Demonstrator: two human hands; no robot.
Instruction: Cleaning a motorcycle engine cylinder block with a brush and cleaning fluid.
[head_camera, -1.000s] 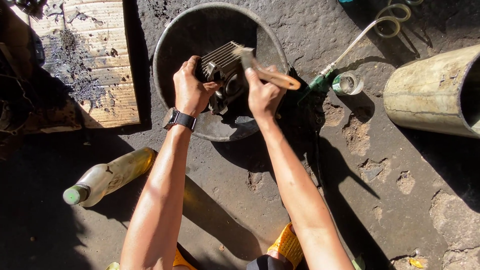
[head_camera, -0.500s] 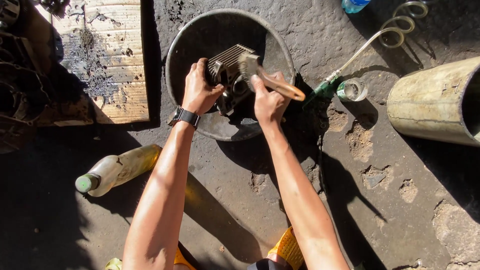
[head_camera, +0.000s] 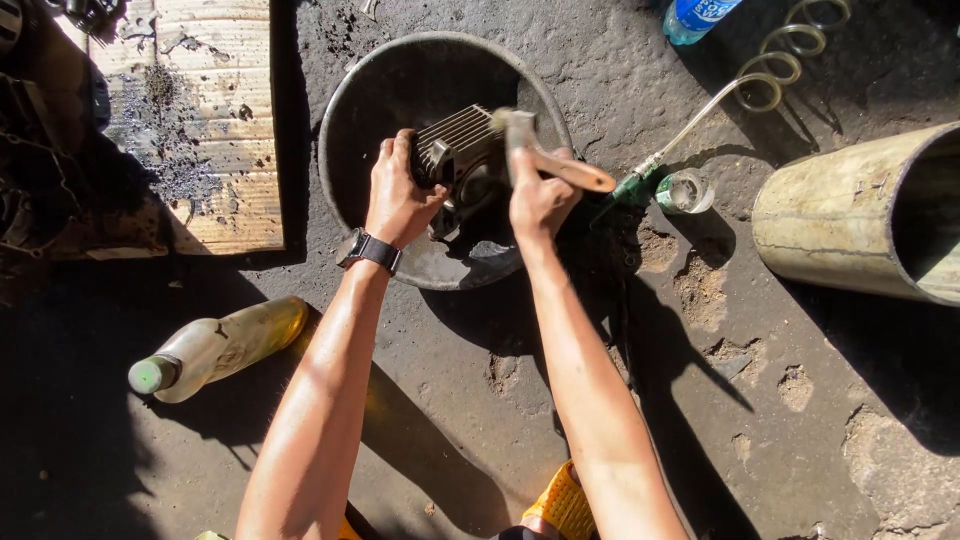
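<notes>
— Where's the finned part?

— The finned metal engine part (head_camera: 462, 160) sits over the middle of the round metal basin (head_camera: 345, 110), tilted, with its ribbed face up toward the top edge. The left hand (head_camera: 398, 195) has its fingers wrapped tight around the part's left side, and there's a black wristwatch (head_camera: 368, 250) on that wrist.

— And the other hand?

— The right hand (head_camera: 538, 200) is closed around the wooden handle of a paintbrush (head_camera: 545, 158). The bristle end lies against the upper right of the fins, the handle points off to the right past the basin's rim.

— What's the basin standing on?

— The dirty concrete floor (head_camera: 560, 420), cracked and pitted, half in hard shadow.

— Anything close by?

— Just right of the basin lies a small green nozzle on a pale coiled hose (head_camera: 770, 70), with a small clear jar (head_camera: 684, 191) beside it. Farther right a big rusty cylinder (head_camera: 840, 215) lies on its side. A blue-capped plastic bottle (head_camera: 697, 17) shows at the top edge.

— Left side?

— A worn wooden board (head_camera: 215, 120) with dark grit on it, upper left. Lower left, a plastic bottle of yellowish liquid (head_camera: 215, 345) lies on its side, well apart from the basin
</notes>
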